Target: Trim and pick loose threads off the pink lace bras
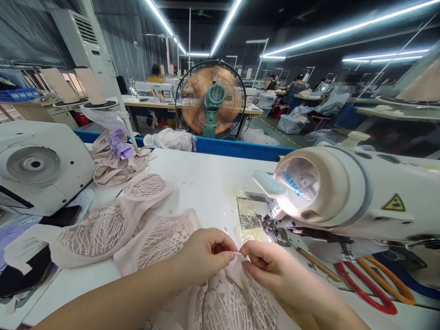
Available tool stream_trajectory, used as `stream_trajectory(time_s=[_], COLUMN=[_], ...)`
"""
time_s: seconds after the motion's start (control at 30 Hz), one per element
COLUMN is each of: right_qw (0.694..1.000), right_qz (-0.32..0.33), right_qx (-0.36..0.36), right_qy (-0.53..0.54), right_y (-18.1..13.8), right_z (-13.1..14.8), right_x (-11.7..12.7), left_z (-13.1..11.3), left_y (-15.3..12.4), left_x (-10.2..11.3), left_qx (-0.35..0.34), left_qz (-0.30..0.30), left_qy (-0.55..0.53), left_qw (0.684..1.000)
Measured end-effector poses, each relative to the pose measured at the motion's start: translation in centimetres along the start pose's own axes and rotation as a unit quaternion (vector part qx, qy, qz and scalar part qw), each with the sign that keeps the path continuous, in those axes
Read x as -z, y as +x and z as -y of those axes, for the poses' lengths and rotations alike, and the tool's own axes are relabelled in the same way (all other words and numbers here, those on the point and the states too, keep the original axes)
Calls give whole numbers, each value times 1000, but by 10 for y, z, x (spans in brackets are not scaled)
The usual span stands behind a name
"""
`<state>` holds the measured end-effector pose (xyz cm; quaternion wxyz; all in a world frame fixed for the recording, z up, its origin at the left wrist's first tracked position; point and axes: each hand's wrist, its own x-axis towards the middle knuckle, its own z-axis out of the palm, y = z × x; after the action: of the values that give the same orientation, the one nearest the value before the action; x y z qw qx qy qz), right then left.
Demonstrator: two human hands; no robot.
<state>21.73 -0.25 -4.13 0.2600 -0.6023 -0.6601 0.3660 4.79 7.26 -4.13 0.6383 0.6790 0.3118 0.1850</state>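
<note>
My left hand (204, 254) and my right hand (271, 266) meet at the near edge of the white table (202, 178). Both pinch the top edge of a pale pink lace bra piece (228, 300) between thumb and fingers, fingertips almost touching. Just beyond my right hand is the needle area and metal plate (248, 219) of a white sewing machine (340, 192). More pink lace bra pieces (113, 229) lie spread to the left of my left hand.
A second white machine (37, 167) stands at the left. Red and orange scissors (374, 286) lie under the sewing machine arm. A pile of pink pieces with a purple tag (117, 158) sits behind. A fan (210, 98) stands past the blue table edge. People work at distant tables.
</note>
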Motion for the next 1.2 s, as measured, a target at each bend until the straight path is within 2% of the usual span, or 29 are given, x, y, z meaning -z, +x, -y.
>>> stream_trajectory(time_s=[0.3,0.47,0.77,1.2], right_qw=[999,999,997,998], right_qz=[21,27,-63,-63], right_qx=[16,-4,39,23], right_qy=[-44,-30,2,5], right_y=[-1,-3,-2,2], right_z=[2,5,7,7], right_x=[2,2,-8,-14], left_z=[-8,-8,-1,-2], left_y=[-4,-5,-5,-7], left_x=[0,1,-2,-5], left_qx=[16,-6,-49,-26], left_qz=[11,4,-27,-31], left_qy=[42,84,143,173], left_qw=[999,996,988,984])
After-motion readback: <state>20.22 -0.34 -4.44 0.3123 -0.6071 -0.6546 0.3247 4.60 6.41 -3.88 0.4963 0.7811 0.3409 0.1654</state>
